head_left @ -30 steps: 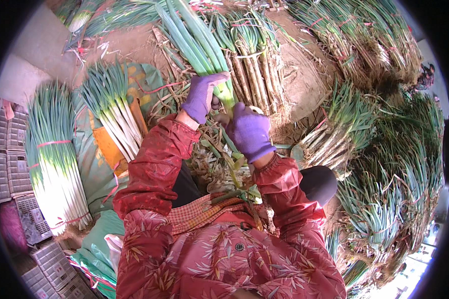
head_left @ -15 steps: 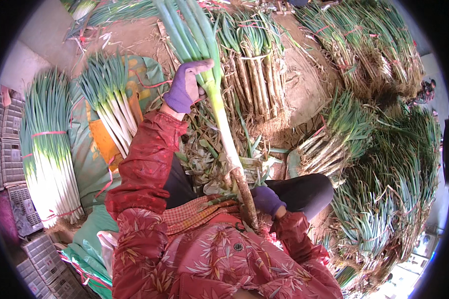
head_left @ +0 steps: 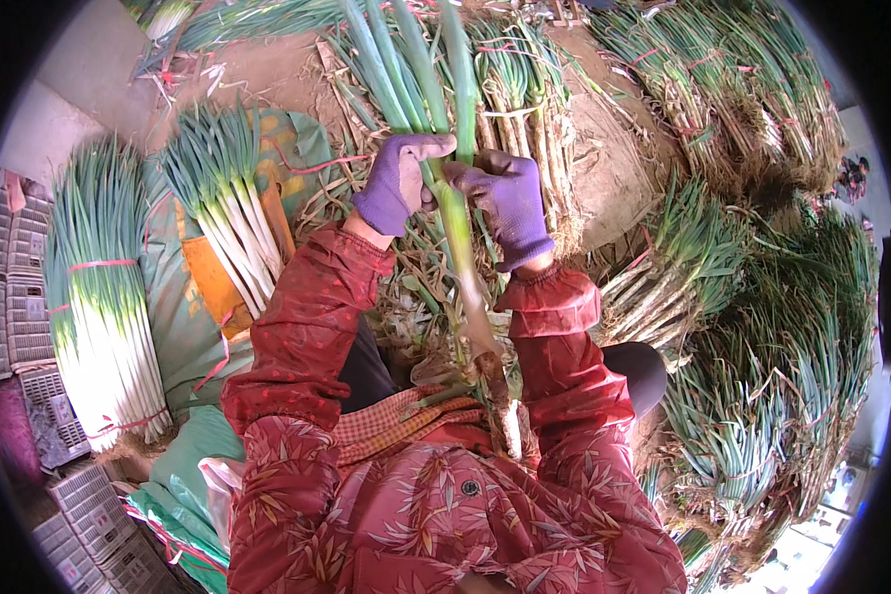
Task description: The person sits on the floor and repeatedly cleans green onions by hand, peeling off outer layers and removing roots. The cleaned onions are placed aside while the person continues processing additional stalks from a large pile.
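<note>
A long green onion point(head_left: 458, 238) stands nearly lengthwise in front of me, its green leaves fanned at the top and its brown, peeling root end down at my lap. My left hand point(head_left: 396, 183), in a purple glove, is closed round it just below the fan of leaves. My right hand point(head_left: 505, 198), also gloved in purple, has its fingers bent in a pinch on the same onion, just right of my left. Behind and under them lie scraps of peeled leaves point(head_left: 416, 282). Part of the onion's lower end rests by the checked cloth point(head_left: 401, 421) on my lap.
Trimmed white bundles point(head_left: 109, 337), point(head_left: 223, 218) lie left on green sheeting point(head_left: 183, 337). Untrimmed bundles stand ahead point(head_left: 525, 89), back right point(head_left: 723, 89) and right point(head_left: 663, 277), beside a large dark-green heap point(head_left: 772, 376). Grey crates point(head_left: 84, 515) line the left edge.
Since half a second ago my right hand has risen from the onion's lower end to beside my left hand at the leaves. My left hand and the onion top have shifted slightly right.
</note>
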A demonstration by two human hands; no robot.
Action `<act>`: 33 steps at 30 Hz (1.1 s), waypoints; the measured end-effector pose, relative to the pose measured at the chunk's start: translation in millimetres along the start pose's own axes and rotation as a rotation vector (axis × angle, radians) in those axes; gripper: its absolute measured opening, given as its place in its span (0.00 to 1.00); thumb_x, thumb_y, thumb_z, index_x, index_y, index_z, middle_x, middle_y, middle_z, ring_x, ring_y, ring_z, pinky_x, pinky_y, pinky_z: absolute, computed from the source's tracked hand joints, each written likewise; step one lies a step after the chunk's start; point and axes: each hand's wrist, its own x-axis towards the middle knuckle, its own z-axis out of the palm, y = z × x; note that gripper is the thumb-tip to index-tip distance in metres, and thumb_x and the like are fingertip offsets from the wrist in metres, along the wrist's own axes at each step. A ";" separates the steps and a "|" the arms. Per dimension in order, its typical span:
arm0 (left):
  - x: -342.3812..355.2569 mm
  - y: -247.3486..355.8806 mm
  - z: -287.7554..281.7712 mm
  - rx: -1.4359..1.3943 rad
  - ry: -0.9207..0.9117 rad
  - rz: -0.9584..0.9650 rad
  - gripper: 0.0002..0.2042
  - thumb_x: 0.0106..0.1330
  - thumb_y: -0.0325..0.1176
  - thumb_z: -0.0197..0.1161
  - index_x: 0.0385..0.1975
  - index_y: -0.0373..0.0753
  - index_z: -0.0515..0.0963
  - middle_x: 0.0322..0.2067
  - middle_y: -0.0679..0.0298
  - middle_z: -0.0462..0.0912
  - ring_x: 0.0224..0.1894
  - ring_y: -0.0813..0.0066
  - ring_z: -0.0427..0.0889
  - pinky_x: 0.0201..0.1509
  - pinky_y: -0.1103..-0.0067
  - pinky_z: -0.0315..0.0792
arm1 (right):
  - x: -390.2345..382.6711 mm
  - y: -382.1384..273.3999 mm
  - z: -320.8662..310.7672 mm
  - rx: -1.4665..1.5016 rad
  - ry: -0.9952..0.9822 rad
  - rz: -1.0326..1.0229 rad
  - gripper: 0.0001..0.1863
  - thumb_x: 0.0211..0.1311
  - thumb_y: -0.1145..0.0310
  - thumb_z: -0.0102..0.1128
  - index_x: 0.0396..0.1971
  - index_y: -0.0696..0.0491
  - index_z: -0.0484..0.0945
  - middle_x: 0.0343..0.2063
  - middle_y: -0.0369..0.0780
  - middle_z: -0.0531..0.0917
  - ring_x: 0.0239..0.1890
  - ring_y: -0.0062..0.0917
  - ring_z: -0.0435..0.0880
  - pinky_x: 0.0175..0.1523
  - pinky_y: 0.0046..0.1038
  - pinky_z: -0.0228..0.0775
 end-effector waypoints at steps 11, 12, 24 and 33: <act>-10.9 40.1 -6.6 -0.086 -0.202 -0.118 0.13 0.55 0.39 0.56 0.35 0.36 0.77 0.30 0.56 0.82 0.17 0.73 0.76 0.13 0.81 0.63 | -166.8 28.1 -87.9 -1.023 -0.184 0.382 0.14 0.43 0.61 0.73 0.13 0.54 0.79 0.13 0.40 0.79 0.13 0.22 0.75 0.18 0.27 0.64; -16.2 37.2 -4.3 -0.074 -0.172 -0.104 0.13 0.56 0.39 0.56 0.33 0.36 0.77 0.30 0.56 0.83 0.16 0.75 0.75 0.12 0.82 0.62 | -150.3 16.1 -82.5 -1.055 -0.219 0.437 0.18 0.44 0.53 0.71 0.19 0.55 0.81 0.14 0.42 0.80 0.16 0.22 0.77 0.23 0.29 0.68; -18.4 35.8 -1.8 -0.074 -0.176 -0.086 0.15 0.56 0.36 0.55 0.34 0.29 0.77 0.30 0.53 0.81 0.30 0.68 0.80 0.33 0.77 0.75 | -50.8 -55.5 0.0 -0.720 -0.338 -0.455 0.07 0.48 0.72 0.64 0.18 0.54 0.75 0.17 0.39 0.79 0.16 0.22 0.77 0.19 0.27 0.67; -10.9 40.3 -15.9 -0.260 -0.411 0.051 0.13 0.54 0.35 0.55 0.33 0.31 0.77 0.34 0.49 0.81 0.36 0.57 0.80 0.36 0.71 0.76 | -143.8 -35.7 -58.6 -0.649 -0.633 -0.162 0.13 0.54 0.61 0.62 0.33 0.56 0.79 0.21 0.42 0.81 0.16 0.31 0.77 0.20 0.26 0.66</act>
